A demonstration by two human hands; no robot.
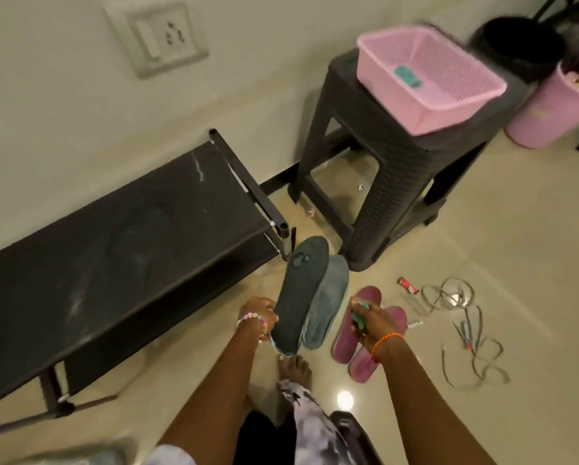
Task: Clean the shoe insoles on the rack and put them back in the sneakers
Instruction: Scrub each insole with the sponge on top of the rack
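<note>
1. While the left hand (259, 315) grips two dark insoles (303, 290) by their heels, toes pointing away from it, the right hand (370, 322) pinches one small green thing (460, 319), perhaps a brush.
2. Under the right hand lie two pink slippers (358, 330).
3. Beyond the left hand stands one black rack (113, 236); beyond the right, one stool (398, 169) bearing one pink basket (449, 105).
4. Glossy tiled floor (516, 263), pale wall.
</note>
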